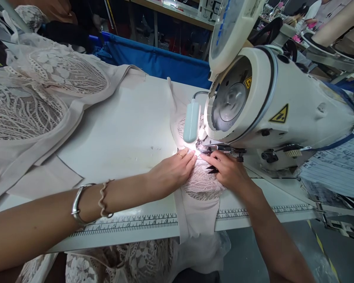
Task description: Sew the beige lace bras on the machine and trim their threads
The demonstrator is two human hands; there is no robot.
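A pale pink lace bra (202, 186) lies under the needle area of a white sewing machine (306, 106), its lower band hanging over the table's front edge. My left hand (172, 173) presses its fingertips onto the bra just left of the lit needle area. From the right, my right hand (233, 175) pinches at the same spot beside the presser foot, thumb and index finger on the lace. Black pointed blades, which look like thread snips (212, 169), stick out from under my right palm. The needle itself is lost in the glare.
A small pale green lamp (191, 122) lights the seam. More lace bras (85, 74) are heaped on the table's left side, others hang below the edge. A printed ruler (126, 225) runs along the front. Behind stands a blue cloth bin (156, 59); paper sheets (339, 165) hang at right.
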